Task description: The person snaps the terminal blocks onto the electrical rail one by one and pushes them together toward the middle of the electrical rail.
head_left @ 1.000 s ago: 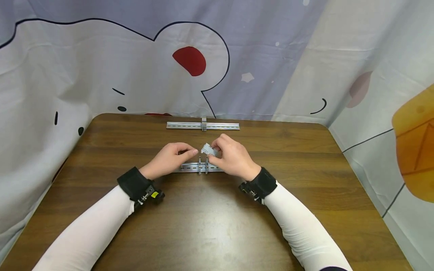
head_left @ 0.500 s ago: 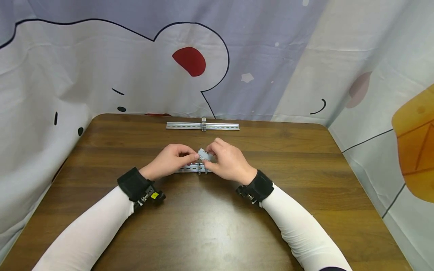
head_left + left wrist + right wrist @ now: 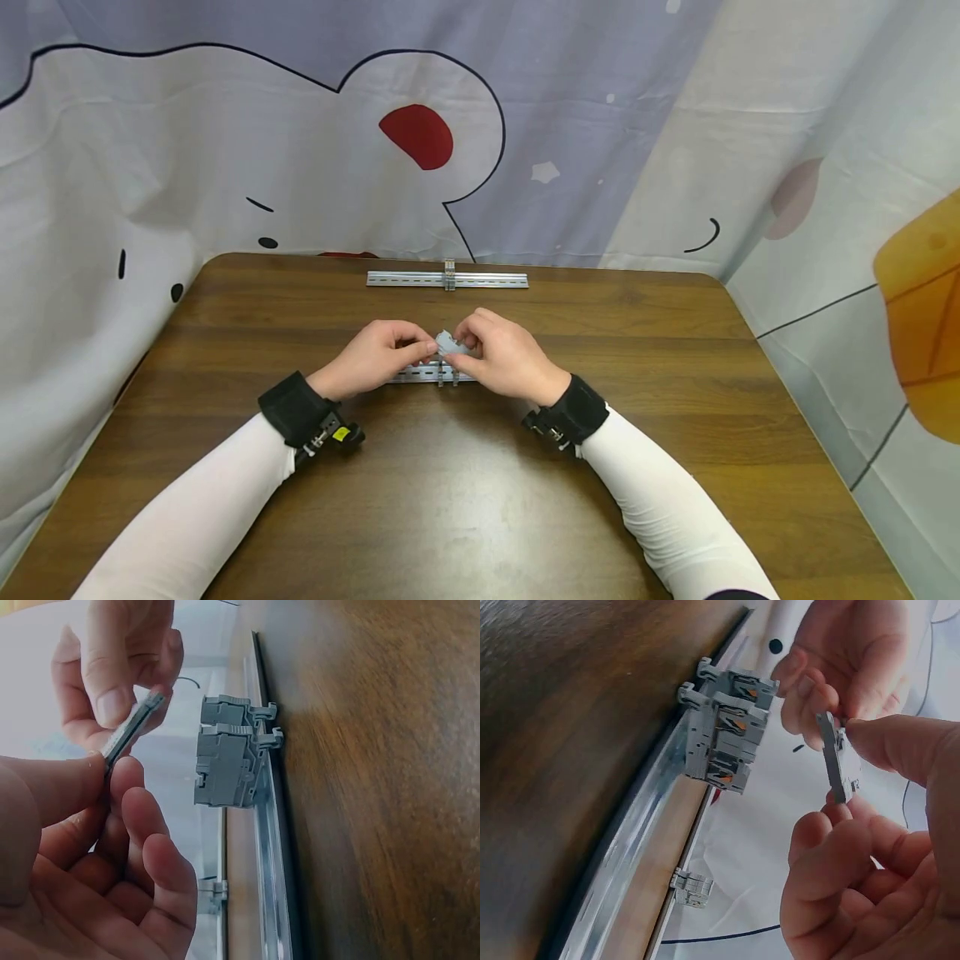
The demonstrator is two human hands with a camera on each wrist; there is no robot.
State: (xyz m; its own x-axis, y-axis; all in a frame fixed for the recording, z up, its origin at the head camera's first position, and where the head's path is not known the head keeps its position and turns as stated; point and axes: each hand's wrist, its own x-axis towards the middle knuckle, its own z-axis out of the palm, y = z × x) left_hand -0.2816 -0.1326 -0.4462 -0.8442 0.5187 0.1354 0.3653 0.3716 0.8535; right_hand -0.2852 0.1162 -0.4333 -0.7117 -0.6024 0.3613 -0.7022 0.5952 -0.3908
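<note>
A thin grey terminal block (image 3: 447, 342) is held above the front rail. My left hand (image 3: 377, 357) pinches one end between thumb and forefinger. From the other side, my right hand (image 3: 508, 357) pinches it between thumb and fingers. In the left wrist view the held terminal block (image 3: 129, 733) appears edge-on and tilted, apart from the rail. Below the hands lies the slotted metal DIN rail (image 3: 415, 373), partly covered by them. Two grey terminal blocks (image 3: 225, 766) sit on that rail with a gap between them; orange parts show on these blocks (image 3: 731, 724) in the right wrist view.
Farther back, a second DIN rail (image 3: 405, 279) lies parallel near the table's far edge, with a small cluster of blocks (image 3: 450, 276) at its middle. The brown wooden table (image 3: 480, 500) meets a patterned curtain (image 3: 300, 150) behind.
My right hand has come left and slightly down with the terminal block. My left hand, earlier apart from the block, now pinches its end. Over the last half second both hands barely moved.
</note>
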